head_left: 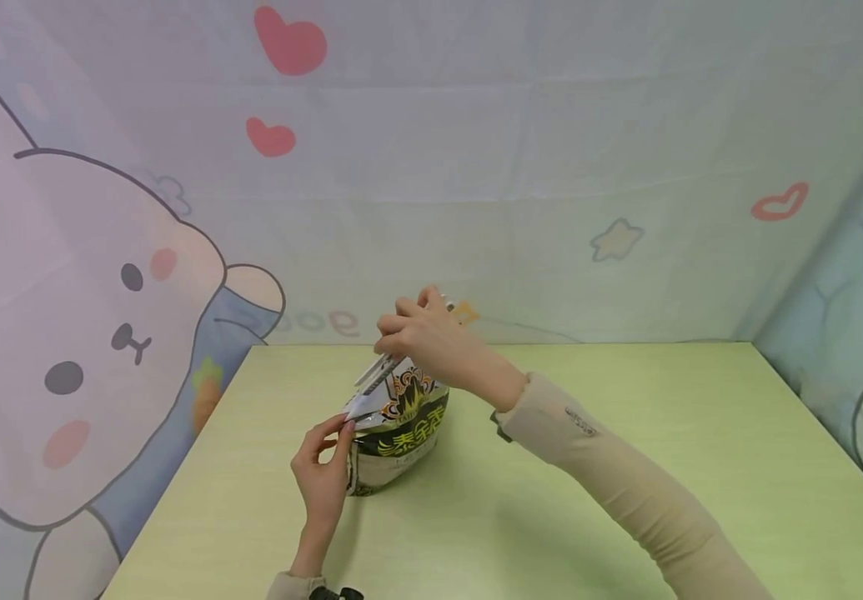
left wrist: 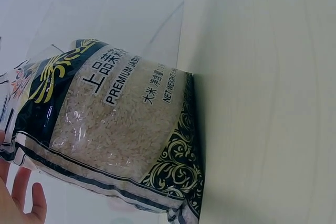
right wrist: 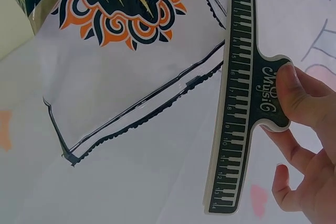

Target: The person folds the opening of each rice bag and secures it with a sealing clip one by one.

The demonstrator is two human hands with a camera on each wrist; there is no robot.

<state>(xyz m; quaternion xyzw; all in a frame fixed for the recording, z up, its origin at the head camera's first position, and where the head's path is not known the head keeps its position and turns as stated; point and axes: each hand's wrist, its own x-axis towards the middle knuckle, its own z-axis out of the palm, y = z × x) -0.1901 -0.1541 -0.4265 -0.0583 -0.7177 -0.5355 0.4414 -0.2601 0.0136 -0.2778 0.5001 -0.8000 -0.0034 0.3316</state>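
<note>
A clear plastic bag of rice [head_left: 401, 454] with black and gold print stands upright on the table. In the left wrist view, grains show through the bag's front [left wrist: 121, 114]. At the bag's upper left corner, my left hand [head_left: 322, 475] pinches the film between thumb and forefinger. My right hand [head_left: 434, 342], above the bag, grips the handle of a long bag clip [right wrist: 239, 98] with a piano-key pattern and numbers. The clip lies across the bag's top edge at one side; whether its jaws enclose the film, I cannot tell. Two separate edges of the bag's mouth show beside it.
The pale green table [head_left: 626, 467] extends around the bag, mostly to its right. Behind it hangs a cloth backdrop [head_left: 476, 150] with a cartoon animal, hearts and a star. Another printed cloth [head_left: 859, 292] hangs on the right side.
</note>
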